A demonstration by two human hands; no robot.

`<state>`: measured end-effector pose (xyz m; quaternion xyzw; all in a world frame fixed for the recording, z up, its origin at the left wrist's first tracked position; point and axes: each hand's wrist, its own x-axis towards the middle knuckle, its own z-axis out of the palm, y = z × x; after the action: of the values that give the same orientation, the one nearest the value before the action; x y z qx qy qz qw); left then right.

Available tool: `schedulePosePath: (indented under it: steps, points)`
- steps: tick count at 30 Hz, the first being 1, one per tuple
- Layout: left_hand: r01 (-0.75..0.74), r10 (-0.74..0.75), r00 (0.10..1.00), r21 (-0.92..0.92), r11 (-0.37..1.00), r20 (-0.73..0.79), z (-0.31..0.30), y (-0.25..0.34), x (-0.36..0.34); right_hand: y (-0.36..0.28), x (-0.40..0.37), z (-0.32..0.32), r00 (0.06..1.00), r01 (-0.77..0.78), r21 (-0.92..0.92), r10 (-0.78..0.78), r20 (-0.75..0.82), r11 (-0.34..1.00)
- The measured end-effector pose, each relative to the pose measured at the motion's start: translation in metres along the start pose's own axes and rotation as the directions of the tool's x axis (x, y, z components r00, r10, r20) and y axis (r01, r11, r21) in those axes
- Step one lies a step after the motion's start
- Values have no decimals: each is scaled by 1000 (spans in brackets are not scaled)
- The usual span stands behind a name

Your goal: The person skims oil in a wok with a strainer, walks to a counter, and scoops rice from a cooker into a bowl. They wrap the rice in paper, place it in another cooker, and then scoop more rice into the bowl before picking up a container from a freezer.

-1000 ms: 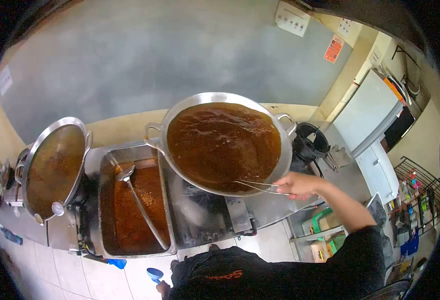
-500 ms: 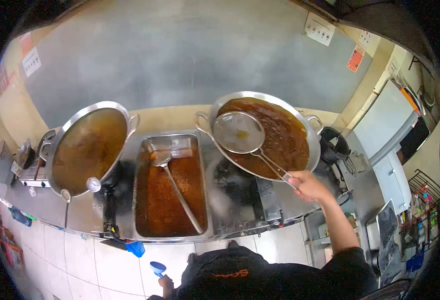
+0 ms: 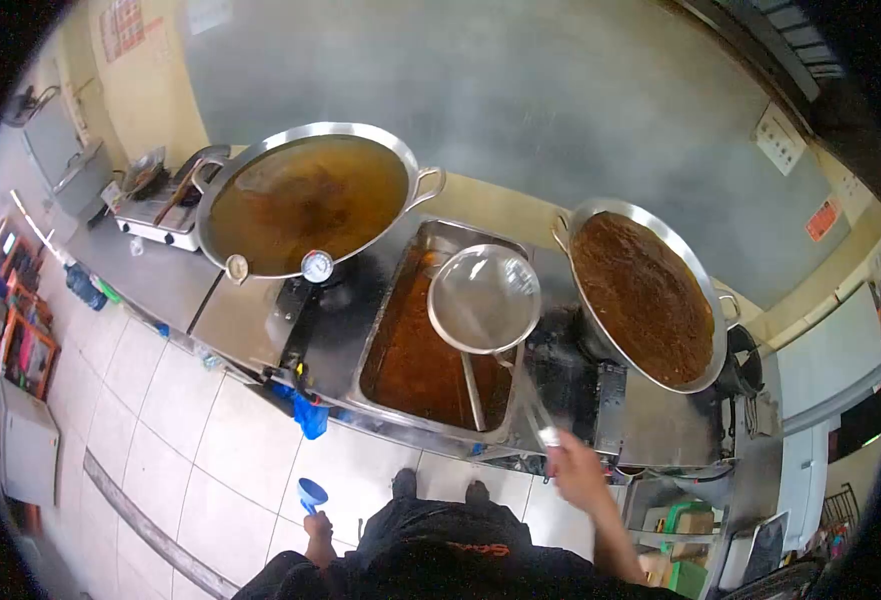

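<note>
My right hand (image 3: 579,473) is closed around the long handle of a wide, round mesh strainer (image 3: 485,302). The strainer's head hangs over a deep rectangular metal tray (image 3: 368,362) of red-brown oily liquid and hides part of it. Below the mesh, the handle of a metal utensil (image 3: 472,393) shows in the tray; its head is hidden. Low at my left side, my left hand (image 3: 319,527) grips the handle of a small blue scoop (image 3: 311,490). To the right of the tray is a big wok (image 3: 717,365) of dark brown, bubbling contents.
Left of the tray stands another large wok (image 3: 422,182) of brownish oil, with a dial thermometer (image 3: 317,266) at its rim. A portable stove (image 3: 152,220) sits farther left. A blue cloth or bag (image 3: 309,415) hangs from the counter's front edge.
My right hand has moved the strainer left, from over the right wok to over the tray. My view has turned left, and the blue scoop stays in my left hand.
</note>
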<state>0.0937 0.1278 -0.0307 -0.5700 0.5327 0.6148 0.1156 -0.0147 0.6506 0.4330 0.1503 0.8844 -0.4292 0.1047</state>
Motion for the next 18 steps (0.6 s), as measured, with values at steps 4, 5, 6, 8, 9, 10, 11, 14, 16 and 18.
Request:
schedulePosePath:
  steps: [4,5,6,8,9,10,11,14,16,18]
  points:
    - [-88,117,987,240,967,-110,-11,0,-21,33,30,81,966,75,156,-111,234,985]
    - [-105,124,989,213,971,-77,-11,1,-26,70,40,100,942,242,213,-282,180,947]
    - [-114,119,993,146,983,-24,-11,-3,-27,65,30,90,954,90,379,-189,233,921]
    - [-103,104,986,-15,995,130,-7,-7,-34,46,16,52,934,-219,657,-41,356,722]
    - [-89,93,978,-30,996,185,-3,-10,-38,79,8,48,916,-314,684,20,401,658]
    - [-138,134,990,126,982,42,10,-13,-56,129,14,49,890,-401,704,68,451,586]
    - [-140,131,989,152,978,66,15,-16,-72,182,21,51,857,-481,713,101,506,511]
    - [-230,201,972,310,923,126,19,-35,-96,314,26,66,903,-362,932,246,351,1]
    - [-230,190,972,394,890,140,15,-46,-103,345,32,60,960,-146,977,218,177,-153]
    - [-218,172,975,470,855,140,2,-57,-110,371,40,52,976,-53,957,186,109,-285]
